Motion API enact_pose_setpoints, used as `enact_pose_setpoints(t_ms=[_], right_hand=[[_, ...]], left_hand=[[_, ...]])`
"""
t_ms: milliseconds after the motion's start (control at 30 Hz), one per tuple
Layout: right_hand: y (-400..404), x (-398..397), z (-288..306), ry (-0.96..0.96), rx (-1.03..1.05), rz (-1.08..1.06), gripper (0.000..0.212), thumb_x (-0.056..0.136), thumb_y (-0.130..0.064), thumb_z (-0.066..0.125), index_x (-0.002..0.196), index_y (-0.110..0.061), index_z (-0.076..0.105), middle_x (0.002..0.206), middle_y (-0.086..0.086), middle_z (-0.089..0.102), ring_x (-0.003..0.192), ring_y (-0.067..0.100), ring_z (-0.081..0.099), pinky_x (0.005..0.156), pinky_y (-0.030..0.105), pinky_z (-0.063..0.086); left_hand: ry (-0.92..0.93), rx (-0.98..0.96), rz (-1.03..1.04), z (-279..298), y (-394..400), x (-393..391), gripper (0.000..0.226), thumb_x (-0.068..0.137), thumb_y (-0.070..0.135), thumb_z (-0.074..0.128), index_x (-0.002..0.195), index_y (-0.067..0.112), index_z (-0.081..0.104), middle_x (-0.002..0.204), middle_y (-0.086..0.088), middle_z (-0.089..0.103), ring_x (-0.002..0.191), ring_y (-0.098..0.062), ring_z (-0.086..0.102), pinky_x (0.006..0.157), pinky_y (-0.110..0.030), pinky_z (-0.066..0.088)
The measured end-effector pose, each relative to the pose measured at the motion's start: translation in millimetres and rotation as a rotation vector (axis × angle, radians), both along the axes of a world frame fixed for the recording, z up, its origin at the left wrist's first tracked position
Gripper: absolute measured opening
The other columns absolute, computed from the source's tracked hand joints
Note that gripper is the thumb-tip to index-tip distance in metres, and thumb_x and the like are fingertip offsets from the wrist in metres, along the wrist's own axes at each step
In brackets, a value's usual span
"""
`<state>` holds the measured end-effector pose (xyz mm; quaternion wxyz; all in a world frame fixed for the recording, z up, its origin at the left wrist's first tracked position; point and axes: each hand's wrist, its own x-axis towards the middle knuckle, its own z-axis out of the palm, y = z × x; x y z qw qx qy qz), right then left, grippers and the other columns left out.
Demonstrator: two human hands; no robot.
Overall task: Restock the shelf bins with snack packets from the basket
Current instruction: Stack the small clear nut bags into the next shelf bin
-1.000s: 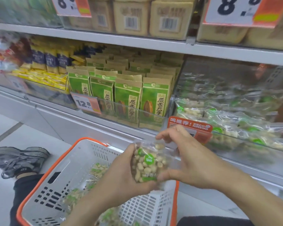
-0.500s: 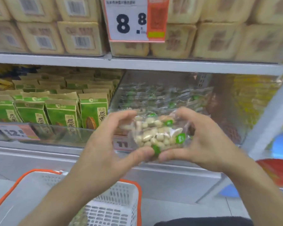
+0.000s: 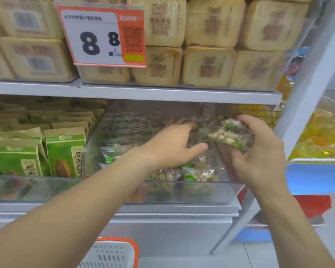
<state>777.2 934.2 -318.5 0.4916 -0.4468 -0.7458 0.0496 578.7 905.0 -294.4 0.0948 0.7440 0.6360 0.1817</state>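
A clear snack packet (image 3: 225, 135) of pale nuts with green labels is held above the right side of the clear shelf bin (image 3: 182, 193). My right hand (image 3: 259, 153) grips its right end, fingers over the top. My left hand (image 3: 172, 147) reaches into the bin and holds the packet's left edge between curled fingers and thumb. Several like packets (image 3: 193, 174) lie heaped in the bin below my hands. Only a corner of the white basket with an orange rim (image 3: 112, 254) shows at the bottom edge.
Green and brown seed bags (image 3: 64, 151) fill the bin to the left. Beige wrapped blocks (image 3: 207, 22) and an 8.8 price sign (image 3: 103, 35) sit on the shelf above. A grey shelf upright (image 3: 306, 117) slants at right, with yellow packets (image 3: 321, 136) beyond it.
Both hands carried the packet up from the basket and forward into the bin's right side. The view rose, so the basket dropped almost out of sight.
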Motion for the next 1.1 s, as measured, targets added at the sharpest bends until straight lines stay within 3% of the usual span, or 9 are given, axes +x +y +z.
enact_pose_setpoints(t_ms=[100,200,400,633,800,900,1000,1100], right_hand=[[4,-3,-5,-0.041,0.014,-0.002,0.063,0.067,0.002,0.082,0.126,-0.01,0.061,0.12,0.004,0.065,0.112,0.025,0.061,0.101,0.037,0.048],[10,-6,-8,-0.057,0.009,-0.012,0.066,0.064,0.007,0.078,0.124,-0.011,0.061,0.117,0.004,0.064,0.11,0.026,0.06,0.098,0.034,0.047],[20,-15,-4,-0.162,-0.01,-0.011,0.066,0.062,0.004,0.072,0.123,-0.019,0.06,0.107,0.005,0.067,0.102,0.033,0.061,0.088,0.049,0.05],[27,-20,18,-0.357,-0.129,-0.065,0.068,0.064,-0.011,0.075,0.129,-0.026,0.06,0.111,0.009,0.073,0.1,0.039,0.065,0.08,0.044,0.056],[32,-25,39,-0.843,-0.257,-0.12,0.061,0.072,-0.024,0.073,0.131,-0.029,0.057,0.107,0.012,0.071,0.098,0.038,0.066,0.079,0.041,0.057],[42,-38,45,-1.005,-0.359,-0.101,0.056,0.082,-0.035,0.073,0.134,-0.025,0.056,0.116,0.012,0.066,0.106,0.033,0.065,0.083,0.036,0.053],[63,-58,31,-1.07,-0.494,-0.107,0.048,0.085,-0.02,0.071,0.13,-0.016,0.057,0.123,0.011,0.063,0.109,0.032,0.064,0.086,0.037,0.055],[81,-75,19,-1.108,-0.58,-0.125,0.044,0.076,-0.01,0.081,0.114,-0.013,0.061,0.11,0.008,0.066,0.093,0.027,0.065,0.081,0.035,0.057]], left_hand=[[0.046,-0.14,-0.053,-8,25,7,0.066,0.094,0.058,0.052,0.145,0.018,0.042,0.14,-0.006,0.055,0.126,-0.027,0.052,0.099,-0.033,0.044],[0.096,-0.24,-0.087,-17,30,10,0.067,0.091,0.064,0.052,0.137,0.016,0.049,0.123,-0.005,0.062,0.112,-0.027,0.06,0.086,-0.031,0.047],[0.193,-0.218,-0.12,-23,30,-7,0.076,0.087,0.06,0.062,0.147,0.016,0.043,0.141,-0.006,0.056,0.125,-0.026,0.054,0.102,-0.036,0.047],[0.131,-0.255,-0.131,-20,21,-20,0.075,0.09,0.052,0.063,0.151,0.017,0.037,0.145,-0.006,0.052,0.129,-0.026,0.053,0.105,-0.037,0.045],[0.101,-0.262,-0.109,-22,18,-23,0.075,0.089,0.05,0.066,0.151,0.017,0.038,0.147,-0.004,0.051,0.13,-0.024,0.052,0.107,-0.036,0.044],[0.083,-0.243,-0.096,-25,17,-24,0.074,0.089,0.049,0.067,0.15,0.017,0.039,0.148,-0.004,0.05,0.133,-0.024,0.05,0.109,-0.034,0.042],[0.072,-0.22,-0.087,-31,16,-25,0.071,0.088,0.05,0.067,0.148,0.02,0.043,0.145,-0.004,0.053,0.131,-0.025,0.051,0.109,-0.038,0.042],[0.072,-0.211,-0.081,-35,16,-26,0.068,0.089,0.051,0.066,0.146,0.022,0.045,0.141,-0.005,0.057,0.129,-0.026,0.052,0.107,-0.037,0.043]])
